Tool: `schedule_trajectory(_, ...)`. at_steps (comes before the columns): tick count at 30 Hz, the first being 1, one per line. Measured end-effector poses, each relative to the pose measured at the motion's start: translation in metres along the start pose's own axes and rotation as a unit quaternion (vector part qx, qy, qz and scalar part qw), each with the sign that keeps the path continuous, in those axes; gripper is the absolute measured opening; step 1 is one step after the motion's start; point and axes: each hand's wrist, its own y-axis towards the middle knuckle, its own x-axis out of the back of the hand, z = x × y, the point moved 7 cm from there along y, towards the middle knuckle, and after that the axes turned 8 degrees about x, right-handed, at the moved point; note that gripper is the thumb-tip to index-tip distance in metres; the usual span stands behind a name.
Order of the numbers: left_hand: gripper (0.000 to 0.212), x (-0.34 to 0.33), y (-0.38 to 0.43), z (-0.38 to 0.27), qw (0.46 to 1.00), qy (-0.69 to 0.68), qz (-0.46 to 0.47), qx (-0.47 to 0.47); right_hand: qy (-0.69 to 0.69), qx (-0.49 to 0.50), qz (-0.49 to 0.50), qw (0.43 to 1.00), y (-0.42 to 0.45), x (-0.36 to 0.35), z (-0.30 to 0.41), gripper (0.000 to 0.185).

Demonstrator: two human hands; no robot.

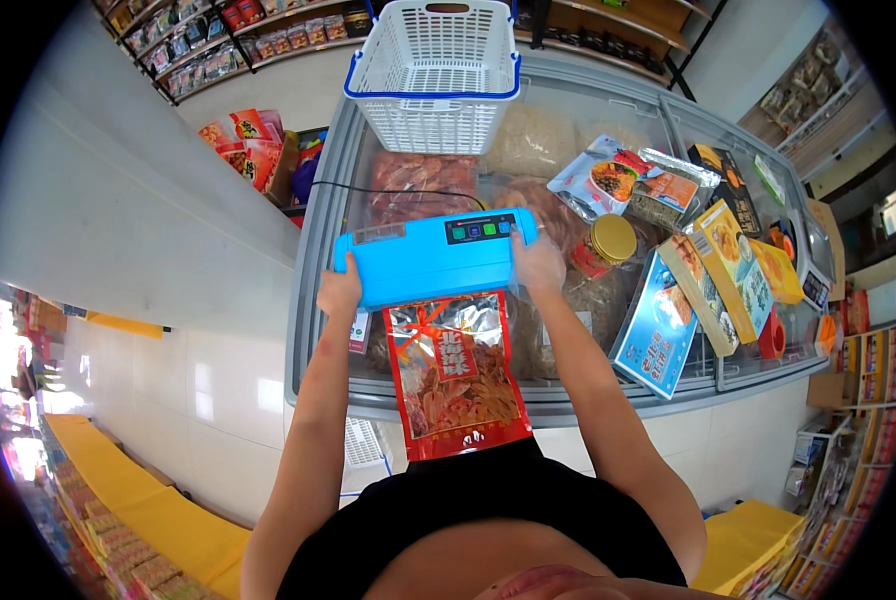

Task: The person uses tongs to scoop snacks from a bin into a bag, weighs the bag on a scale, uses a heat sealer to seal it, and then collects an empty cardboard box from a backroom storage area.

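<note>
A blue vacuum sealer (437, 262) lies across the glass top of a chest freezer, its button panel at the upper right and a black cord behind it. My left hand (340, 288) grips its left end, the thumb on top. At its right end my right hand (536, 261) rests, fingers by the button panel; a thin clear glove seems to cover that hand. A red and silver snack pouch (459, 375) lies with its top edge at the sealer's front side and its lower end over the freezer's near edge. Whether the pouch's edge is inside the sealer is hidden.
A white plastic basket (433, 112) with a blue handle stands behind the sealer. To the right are a gold-lidded jar (605, 244), a silver pouch (594, 178), a blue box (656, 326) and several yellow boxes (733, 262). The freezer's metal edge (605, 409) runs in front of me.
</note>
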Motion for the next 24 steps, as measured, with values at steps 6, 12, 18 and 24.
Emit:
schedule_trajectory(6, 0.079, -0.003, 0.004, -0.003, 0.999, -0.003, 0.004, -0.038, 0.007, 0.025, -0.011, 1.000, -0.003, 0.003, 0.001, 0.055)
schedule_trajectory(12, 0.080, -0.024, 0.045, 0.014, 0.996, -0.057, 0.023, -0.069, 0.040, 0.033, 0.054, 0.997, 0.003, -0.008, -0.002, 0.056)
schedule_trajectory(18, 0.061, 0.032, 0.006, -0.005, 0.934, -0.348, 0.050, -0.058, 0.429, 0.008, -0.017, 0.903, 0.028, 0.005, -0.032, 0.045)
schedule_trajectory(24, 0.048, 0.059, 0.036, -0.033, 0.799, -0.582, 0.111, -0.098, 0.543, -0.060, 0.070, 0.834, 0.016, 0.062, 0.033, 0.034)
